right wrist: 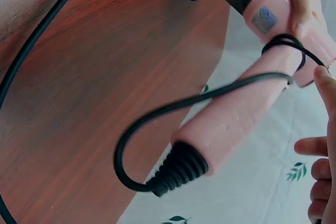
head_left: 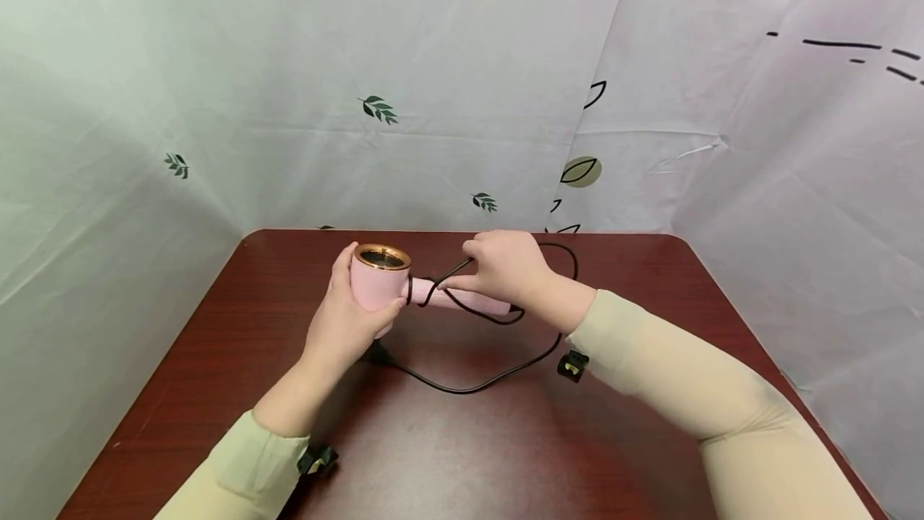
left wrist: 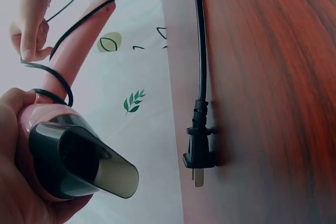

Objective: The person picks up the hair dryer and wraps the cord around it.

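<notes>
- Bench (head_left: 447, 456): runs back to a far edge below the patterned curtain (head_left: 433, 167); leaves more room toward the near side than behind, with the near edge out of view.
- Pink hair dryer (head_left: 377, 289): hangs above the far half, left of the far edge's midpoint, handle toward the right edge; could knock its downward nozzle (left wrist: 118, 174) on the bench if lowered or tipped.
- Left hand (head_left: 341, 319): curls fingers snugly around the barrel; could lose the rounded grip under a hard tug on the cord.
- Right hand (head_left: 512, 267): holds the cord beside the handle, fingers bent in; could slacken the turns by releasing early.
- Black cord (head_left: 462, 392): circles the handle's neck, swings in a wide loop toward the right edge; could snag on the right wrist camera (head_left: 573, 365).
- Plug (left wrist: 199, 149): sits low below the left hand, perhaps touching the bench, cannot tell; could drag and scratch.
</notes>
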The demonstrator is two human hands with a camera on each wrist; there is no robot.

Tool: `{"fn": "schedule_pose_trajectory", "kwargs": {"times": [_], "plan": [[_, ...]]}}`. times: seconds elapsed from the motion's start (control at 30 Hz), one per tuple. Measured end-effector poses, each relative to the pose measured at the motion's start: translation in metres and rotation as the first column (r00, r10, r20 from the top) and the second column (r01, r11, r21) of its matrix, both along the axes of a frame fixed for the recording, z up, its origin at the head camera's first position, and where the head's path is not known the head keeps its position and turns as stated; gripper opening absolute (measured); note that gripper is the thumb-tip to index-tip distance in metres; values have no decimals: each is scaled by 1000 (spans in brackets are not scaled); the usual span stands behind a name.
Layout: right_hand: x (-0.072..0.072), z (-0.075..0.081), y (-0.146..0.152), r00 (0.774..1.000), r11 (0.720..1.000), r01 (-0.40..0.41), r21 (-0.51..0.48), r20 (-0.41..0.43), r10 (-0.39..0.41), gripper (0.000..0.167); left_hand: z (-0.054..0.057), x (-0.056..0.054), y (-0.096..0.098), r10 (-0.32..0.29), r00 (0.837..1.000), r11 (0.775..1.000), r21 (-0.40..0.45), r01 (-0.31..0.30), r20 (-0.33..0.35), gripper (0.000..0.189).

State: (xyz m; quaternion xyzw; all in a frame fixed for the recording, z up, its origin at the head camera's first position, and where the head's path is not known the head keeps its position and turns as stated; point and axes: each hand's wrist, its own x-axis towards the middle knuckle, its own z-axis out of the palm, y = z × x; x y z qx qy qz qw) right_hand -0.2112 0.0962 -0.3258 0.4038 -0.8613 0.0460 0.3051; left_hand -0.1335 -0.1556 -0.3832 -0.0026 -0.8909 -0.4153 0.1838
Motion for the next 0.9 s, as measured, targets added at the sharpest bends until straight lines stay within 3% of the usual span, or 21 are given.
{"fn": "schedule_pose_trajectory", "kwargs": {"times": [0.1,0.23,0.53,0.7,0.9], "plan": [[-3,1,1,992,999,32,16,120,-34,57,0,0,-2,-38,999,999,-22,38,15,104],[-7,2,3,965,998,58,-2,256,-56,57,0,-1,-3,-84,995,995,-47,86,45,104],[-17,3,4,898,999,38,28,437,-47,60,0,-1,-8,-185,980,982,-25,188,78,107],[-22,3,5,822,1000,-6,-11,570,11,48,-2,-1,-12,-233,971,972,20,232,56,107],[-29,4,6,709,984,-117,-132,683,176,23,-5,-1,-17,-278,960,958,83,274,37,105]]}}
